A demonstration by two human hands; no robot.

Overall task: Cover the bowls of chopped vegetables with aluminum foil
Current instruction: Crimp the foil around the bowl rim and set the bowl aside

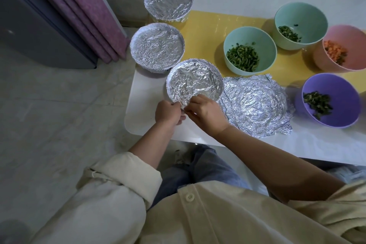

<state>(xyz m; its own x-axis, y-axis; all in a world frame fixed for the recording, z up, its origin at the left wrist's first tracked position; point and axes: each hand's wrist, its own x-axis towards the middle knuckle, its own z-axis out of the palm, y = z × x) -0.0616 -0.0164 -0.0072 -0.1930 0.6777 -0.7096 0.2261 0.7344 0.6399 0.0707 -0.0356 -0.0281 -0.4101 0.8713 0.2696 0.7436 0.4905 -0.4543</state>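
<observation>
Near the white tabletop's (140,125) front-left corner sits a round bowl wrapped in crinkled silver aluminum foil (195,81); the left hand (168,112) and right hand (206,114) both pinch the foil at its near rim; a loose crumpled foil sheet (257,105) lies just beside it, along the front edge.

Pink bowl (346,34) partly beyond right edge
</observation>
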